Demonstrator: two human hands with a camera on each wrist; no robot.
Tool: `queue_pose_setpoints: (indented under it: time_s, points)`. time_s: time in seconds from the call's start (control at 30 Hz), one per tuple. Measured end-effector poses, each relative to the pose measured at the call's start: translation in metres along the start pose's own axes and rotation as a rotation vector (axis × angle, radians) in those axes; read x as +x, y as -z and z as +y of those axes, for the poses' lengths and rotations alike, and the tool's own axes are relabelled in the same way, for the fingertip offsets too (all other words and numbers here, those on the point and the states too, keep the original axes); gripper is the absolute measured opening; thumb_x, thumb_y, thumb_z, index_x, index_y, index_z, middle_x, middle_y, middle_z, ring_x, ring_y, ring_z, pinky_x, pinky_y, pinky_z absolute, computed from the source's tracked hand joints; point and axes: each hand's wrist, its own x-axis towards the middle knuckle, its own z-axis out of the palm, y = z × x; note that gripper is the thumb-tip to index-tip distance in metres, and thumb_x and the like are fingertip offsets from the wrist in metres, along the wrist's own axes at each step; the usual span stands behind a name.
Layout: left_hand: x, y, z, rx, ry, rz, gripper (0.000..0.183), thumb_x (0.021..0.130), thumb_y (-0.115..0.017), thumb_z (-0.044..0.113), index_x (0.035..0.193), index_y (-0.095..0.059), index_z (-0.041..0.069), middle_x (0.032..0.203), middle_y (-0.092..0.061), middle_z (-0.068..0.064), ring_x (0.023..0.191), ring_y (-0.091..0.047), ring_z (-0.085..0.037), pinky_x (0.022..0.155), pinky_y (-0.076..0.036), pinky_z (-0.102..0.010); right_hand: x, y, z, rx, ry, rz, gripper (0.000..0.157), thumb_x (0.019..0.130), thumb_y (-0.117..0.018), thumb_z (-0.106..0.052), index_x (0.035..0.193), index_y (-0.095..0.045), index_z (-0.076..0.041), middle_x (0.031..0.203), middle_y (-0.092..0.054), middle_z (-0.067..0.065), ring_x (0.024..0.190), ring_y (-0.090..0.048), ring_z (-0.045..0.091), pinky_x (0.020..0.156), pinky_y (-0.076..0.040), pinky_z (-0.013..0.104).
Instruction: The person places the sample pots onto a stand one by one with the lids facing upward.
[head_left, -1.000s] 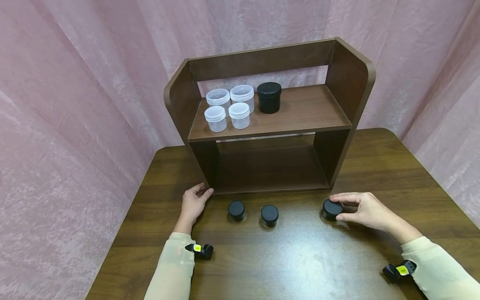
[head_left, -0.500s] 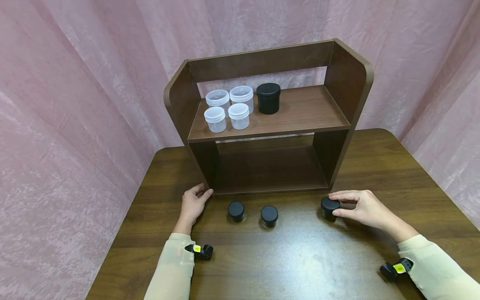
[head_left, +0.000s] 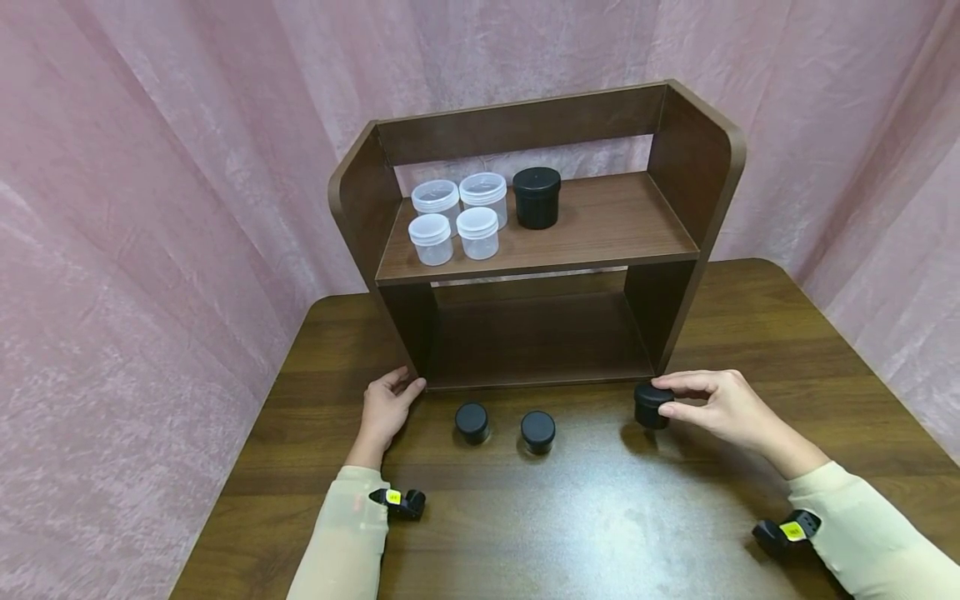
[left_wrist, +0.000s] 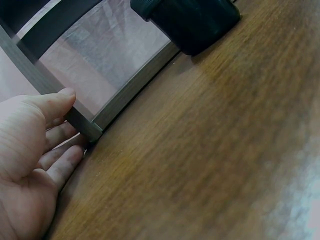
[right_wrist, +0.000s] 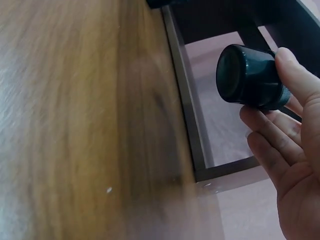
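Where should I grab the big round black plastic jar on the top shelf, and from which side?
Probably best: grip the big black jar around its round body, just below the wider lid, coming from the right. It stands upright, and translucent white plastic jars crowd its left, while its right side is open.

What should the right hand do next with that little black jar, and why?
Probably lift the small black jar in the right hand toward the upper shelf, in front of the large black jar. It hangs clear of the table, there is bare shelf before that large jar, and two small clear jars stand likewise in front of larger clear jars.
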Motion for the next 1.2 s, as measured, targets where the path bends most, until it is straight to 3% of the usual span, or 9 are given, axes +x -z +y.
queue_pose_setpoints:
  time_s: [0.2,0.33,0.5,0.7,0.9,1.2]
  points:
    - [0.000,0.001,0.000,0.012,-0.001,-0.007,0.058,0.090,-0.069,0.030,0.134,-0.052,-0.003,0.136,-0.052,-0.021,0.124,-0.052,-0.031,0.100,-0.044,-0.042,0.004,-0.001,0.016,0.044,0.062,0.020,0.037,0.072,-0.081,0.003,0.105,-0.074,-0.010,0.100,-0.073,0.002,0.094,-0.065,0.001,0.075,-0.050,0.012]
    - [0.000,0.001,0.001,0.007,0.003,-0.012,0.060,0.090,-0.069,0.031,0.135,-0.051,-0.003,0.137,-0.051,-0.021,0.124,-0.051,-0.032,0.100,-0.044,-0.043,0.011,0.001,0.014,0.025,0.105,0.039,0.038,0.072,-0.081,0.003,0.105,-0.074,-0.013,0.099,-0.073,-0.002,0.094,-0.065,0.000,0.077,-0.048,0.011]
    - [0.000,0.001,0.000,-0.001,0.000,-0.010,0.060,0.089,-0.070,0.032,0.135,-0.052,-0.002,0.137,-0.051,-0.021,0.124,-0.051,-0.031,0.100,-0.044,-0.043,0.024,0.003,-0.006,0.007,0.131,0.054,0.039,0.068,-0.082,0.006,0.104,-0.074,-0.008,0.099,-0.073,0.003,0.097,-0.064,-0.001,0.081,-0.046,0.010]
    - [0.001,0.000,-0.001,-0.002,-0.008,-0.001,0.057,0.089,-0.070,0.029,0.133,-0.053,-0.003,0.136,-0.052,-0.021,0.123,-0.052,-0.032,0.099,-0.044,-0.043,0.046,0.007,-0.044,0.084,0.201,0.069,0.037,0.064,-0.080,0.014,0.099,-0.073,0.003,0.096,-0.071,0.016,0.096,-0.065,0.008,0.084,-0.046,0.013]
    - [0.001,-0.001,-0.001,-0.007,-0.011,0.007,0.054,0.090,-0.070,0.025,0.132,-0.054,-0.004,0.134,-0.053,-0.022,0.122,-0.053,-0.032,0.099,-0.044,-0.043,0.066,0.011,-0.061,0.161,0.291,0.092,0.039,0.060,-0.079,0.019,0.096,-0.073,0.004,0.096,-0.069,0.019,0.096,-0.063,0.023,0.085,-0.046,0.017]
    - [0.001,-0.001,-0.002,-0.008,-0.017,0.011,0.053,0.090,-0.070,0.025,0.131,-0.054,-0.005,0.133,-0.054,-0.022,0.121,-0.054,-0.032,0.098,-0.045,-0.043,0.092,0.021,-0.082,0.207,0.329,0.105,0.040,0.060,-0.078,0.021,0.097,-0.072,0.007,0.096,-0.069,0.020,0.096,-0.063,0.019,0.084,-0.047,0.020]
